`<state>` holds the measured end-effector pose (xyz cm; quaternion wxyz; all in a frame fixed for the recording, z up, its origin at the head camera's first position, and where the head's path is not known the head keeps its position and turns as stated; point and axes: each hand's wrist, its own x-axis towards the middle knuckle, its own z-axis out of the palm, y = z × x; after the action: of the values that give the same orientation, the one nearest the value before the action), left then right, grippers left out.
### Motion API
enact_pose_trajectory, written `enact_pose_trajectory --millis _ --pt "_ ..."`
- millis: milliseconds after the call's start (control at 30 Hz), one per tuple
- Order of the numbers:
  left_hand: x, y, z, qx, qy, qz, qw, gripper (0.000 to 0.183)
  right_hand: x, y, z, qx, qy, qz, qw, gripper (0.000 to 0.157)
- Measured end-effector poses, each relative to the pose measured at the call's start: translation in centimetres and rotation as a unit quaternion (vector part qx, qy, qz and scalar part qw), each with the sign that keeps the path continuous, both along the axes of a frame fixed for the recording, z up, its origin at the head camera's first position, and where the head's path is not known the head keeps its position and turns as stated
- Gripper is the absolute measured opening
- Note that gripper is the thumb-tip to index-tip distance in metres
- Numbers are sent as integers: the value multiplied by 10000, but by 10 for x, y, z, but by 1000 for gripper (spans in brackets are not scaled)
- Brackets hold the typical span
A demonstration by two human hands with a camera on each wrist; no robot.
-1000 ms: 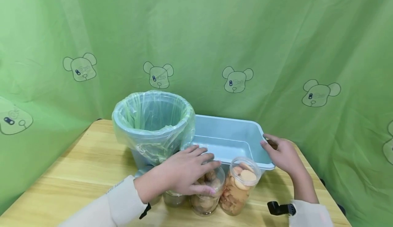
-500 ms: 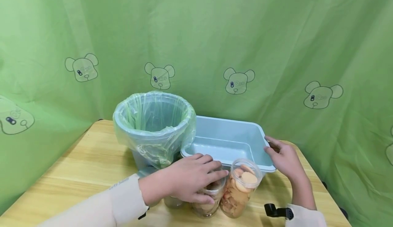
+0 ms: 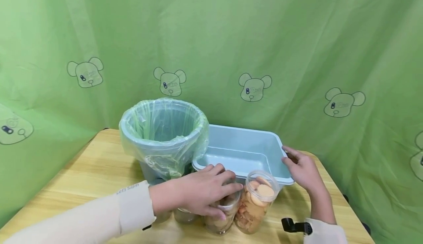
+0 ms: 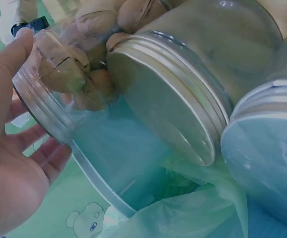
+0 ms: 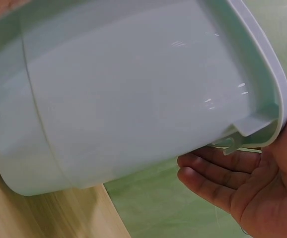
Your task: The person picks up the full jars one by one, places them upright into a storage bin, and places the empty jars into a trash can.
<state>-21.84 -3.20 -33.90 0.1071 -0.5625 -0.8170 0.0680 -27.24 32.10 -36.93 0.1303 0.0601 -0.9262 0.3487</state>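
Green curtain [image 3: 211, 35] hung behind a wooden table [image 3: 79, 174]
Head view: the left hand [image 3: 203, 192] grips the walnut jar [image 3: 219, 225], just beside the biscuit jar [image 3: 252, 207]; behind them, the right hand [image 3: 302, 168] pinches the right end of the blue tub [image 3: 244, 141]. Left wrist: thumb and fingers straddle the walnut jar's mouth, near two silver-rimmed jars [image 4: 223, 44]. Right wrist: fingers curl below the tub's rim.
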Motion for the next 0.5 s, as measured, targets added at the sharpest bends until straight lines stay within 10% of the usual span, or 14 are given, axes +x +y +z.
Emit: enact_pose_trajectory --millis 500 --pt "8 2 -3 444 -603 323 9967 77 0 1 -1 -89 -78 -19 9999 49"
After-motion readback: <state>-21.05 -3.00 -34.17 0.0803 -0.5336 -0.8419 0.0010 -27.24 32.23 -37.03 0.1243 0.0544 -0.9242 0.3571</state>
